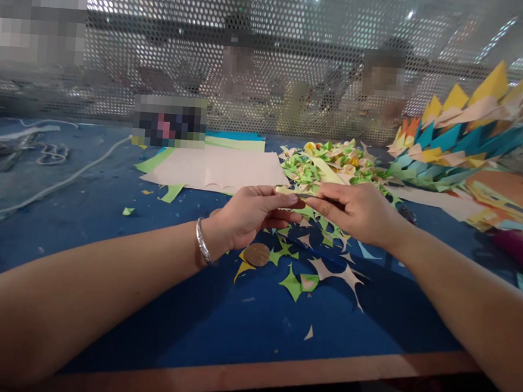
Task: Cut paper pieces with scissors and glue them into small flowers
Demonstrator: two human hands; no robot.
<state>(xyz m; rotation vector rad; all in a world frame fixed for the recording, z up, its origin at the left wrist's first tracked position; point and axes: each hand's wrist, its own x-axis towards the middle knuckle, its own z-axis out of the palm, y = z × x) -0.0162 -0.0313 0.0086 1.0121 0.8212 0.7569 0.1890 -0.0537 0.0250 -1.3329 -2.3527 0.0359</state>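
Lying well left of the hands, a white cord is trailed across the blue table. Nearer, just beyond the left hand, a pale sheet is laid over green and blue ones. A bracelet is worn on the left wrist. By the left hand, part-curled with its thumb pressed down on the forefinger, a small pale-yellow piece is pinched, raised above the table between the hands. Below that hand a brown disc is seen, with green scraps and pale scraps scattered to its right. At the piece's right end a thin dark strip is gripped by the right hand, closed to a thumb-and-finger pinch; what the strip is cannot be told. Behind both hands a pile of folded paper is heaped; beyond the right hand a spiky paper stack is stood.

The piece could be creased or torn if the two pinches were pulled unevenly. Should the left thumb be eased, it could be dropped and lost among the scraps. The pile could be scattered if it were knocked by the right knuckles.
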